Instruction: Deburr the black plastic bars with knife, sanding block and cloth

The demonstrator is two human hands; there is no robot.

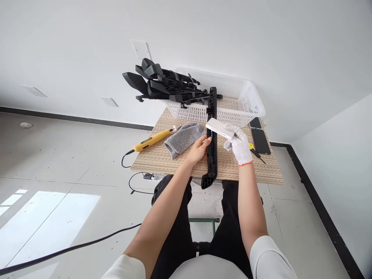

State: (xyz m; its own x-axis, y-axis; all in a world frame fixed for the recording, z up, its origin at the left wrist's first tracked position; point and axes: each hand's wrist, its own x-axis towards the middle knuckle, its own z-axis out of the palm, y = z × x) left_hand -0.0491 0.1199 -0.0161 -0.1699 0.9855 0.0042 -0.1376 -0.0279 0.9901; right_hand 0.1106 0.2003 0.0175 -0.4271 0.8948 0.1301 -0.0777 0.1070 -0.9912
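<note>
The bar (213, 155) is black, the block (220, 128) and basket (238, 117) white. Stripes line the tan tabletop (158, 162). The glove (242, 150) is white (its edge (245, 164) orange).

One bare hand (199, 149); one gloved hand (240, 145); one white block (219, 127); one long black part (213, 155), plus a heap (162, 88) too mixed to count; one basket (252, 96); one cloth (185, 139); one yellow tool (152, 140); one screwdriver (255, 153); two phones (260, 141); one desk (162, 164).
</note>
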